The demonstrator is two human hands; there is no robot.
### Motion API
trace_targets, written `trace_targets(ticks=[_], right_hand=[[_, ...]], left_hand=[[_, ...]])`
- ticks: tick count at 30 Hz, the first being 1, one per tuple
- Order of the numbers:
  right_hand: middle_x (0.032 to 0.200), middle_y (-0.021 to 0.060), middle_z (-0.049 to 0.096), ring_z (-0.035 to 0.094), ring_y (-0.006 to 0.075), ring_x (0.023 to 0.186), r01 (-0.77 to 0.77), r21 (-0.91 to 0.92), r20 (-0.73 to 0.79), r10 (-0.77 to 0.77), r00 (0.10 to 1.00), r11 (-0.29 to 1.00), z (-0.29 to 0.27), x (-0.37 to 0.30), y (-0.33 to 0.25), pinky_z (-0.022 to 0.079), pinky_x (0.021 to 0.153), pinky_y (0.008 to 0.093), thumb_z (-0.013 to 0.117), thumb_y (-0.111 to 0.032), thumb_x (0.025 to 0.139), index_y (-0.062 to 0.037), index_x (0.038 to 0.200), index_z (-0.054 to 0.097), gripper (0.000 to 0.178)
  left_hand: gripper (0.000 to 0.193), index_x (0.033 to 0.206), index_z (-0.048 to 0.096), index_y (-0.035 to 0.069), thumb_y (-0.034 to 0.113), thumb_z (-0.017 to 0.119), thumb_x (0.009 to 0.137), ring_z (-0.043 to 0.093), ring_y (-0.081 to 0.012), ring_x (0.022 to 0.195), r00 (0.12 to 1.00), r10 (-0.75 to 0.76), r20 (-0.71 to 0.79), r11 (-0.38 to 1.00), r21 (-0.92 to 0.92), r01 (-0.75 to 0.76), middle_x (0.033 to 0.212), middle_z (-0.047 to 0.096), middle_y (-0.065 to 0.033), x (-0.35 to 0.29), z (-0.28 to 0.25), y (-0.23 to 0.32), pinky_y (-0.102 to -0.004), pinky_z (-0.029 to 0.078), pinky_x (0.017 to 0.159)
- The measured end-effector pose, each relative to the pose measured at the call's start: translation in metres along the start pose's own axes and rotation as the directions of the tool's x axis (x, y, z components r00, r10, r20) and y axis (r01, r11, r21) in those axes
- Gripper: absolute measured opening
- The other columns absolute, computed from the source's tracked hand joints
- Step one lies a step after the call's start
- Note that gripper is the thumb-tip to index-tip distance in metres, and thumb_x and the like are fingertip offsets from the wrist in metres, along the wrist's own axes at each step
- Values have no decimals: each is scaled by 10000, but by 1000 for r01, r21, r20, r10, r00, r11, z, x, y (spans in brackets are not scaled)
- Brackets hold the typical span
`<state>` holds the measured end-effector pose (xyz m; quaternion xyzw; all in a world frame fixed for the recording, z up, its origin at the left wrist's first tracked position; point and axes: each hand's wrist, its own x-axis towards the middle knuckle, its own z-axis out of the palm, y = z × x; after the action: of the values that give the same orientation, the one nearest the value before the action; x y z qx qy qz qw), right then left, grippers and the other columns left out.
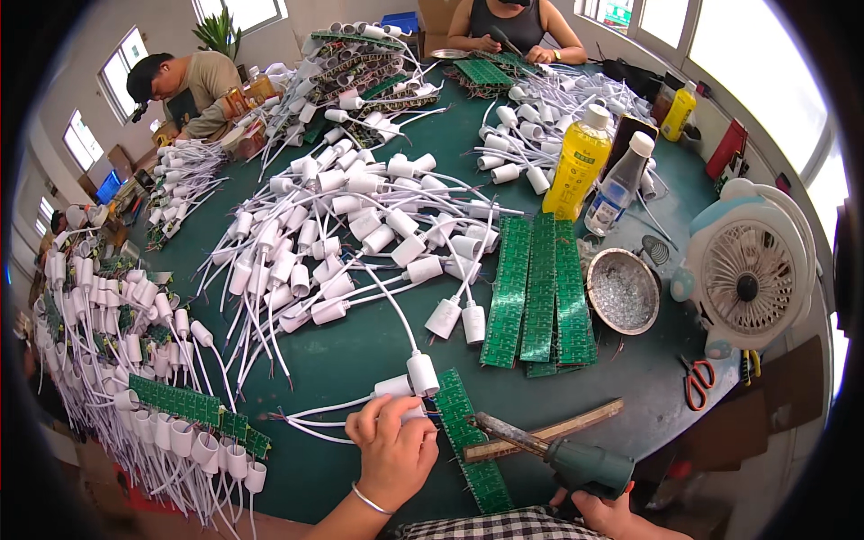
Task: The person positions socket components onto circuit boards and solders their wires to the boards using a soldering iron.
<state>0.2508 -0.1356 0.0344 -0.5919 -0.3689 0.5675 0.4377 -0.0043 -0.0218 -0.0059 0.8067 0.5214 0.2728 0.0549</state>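
My left hand (393,450) pinches a white lamp holder, mostly hidden by the fingers, at the left edge of a green circuit board strip (475,459). Beside those fingers lie two more white lamp holders, one upright (421,371) with its cable running up and away, the other lying on its side (393,386). At the lower right, my right hand (601,511) grips a dark green soldering gun (585,466), partly hiding its handle. The gun's metal tip points left, above the strip. A wooden stick (549,432) lies across the strip, under the gun's barrel.
White lamp holders (360,216) with cables heap mid-table; more fill the left side (171,432). Circuit boards (540,288), a bowl of clear lumps (623,290), bottles (580,162), a fan (747,279) and scissors (697,382) stand right. Two people (513,27) (193,90) work at the far side.
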Motion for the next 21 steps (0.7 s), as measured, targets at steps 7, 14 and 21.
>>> trace_targets(ticks=[7,14,21], right_hand=[[802,42,652,598,125,703,1,-12,23,0,1000,1000,1,3,9,491,636,277,563,-47,868,-4,1049,616,194],[838,43,639,582,116,720,28,17,33,-28,999,999,3,6,10,483,644,271,563,-29,869,2,1057,614,198],[868,37,638,583,117,735,52,-61,19,-51,998,997,6,7,4,482,653,274,562,-25,869,-9,1062,617,201]], left_hand=[[143,770,592,144,128,681,660,383,-303,1129,999,28,-22,999,35,-27,1146,524,-33,0,0,0,-460,250,903],[146,768,594,149,126,685,657,378,-304,1142,999,27,-19,999,18,-27,1152,527,-18,1,1,1,-465,244,914],[151,765,595,151,125,689,651,383,-301,1140,1000,22,-8,999,31,-21,1151,529,-12,1,2,2,-467,245,914]])
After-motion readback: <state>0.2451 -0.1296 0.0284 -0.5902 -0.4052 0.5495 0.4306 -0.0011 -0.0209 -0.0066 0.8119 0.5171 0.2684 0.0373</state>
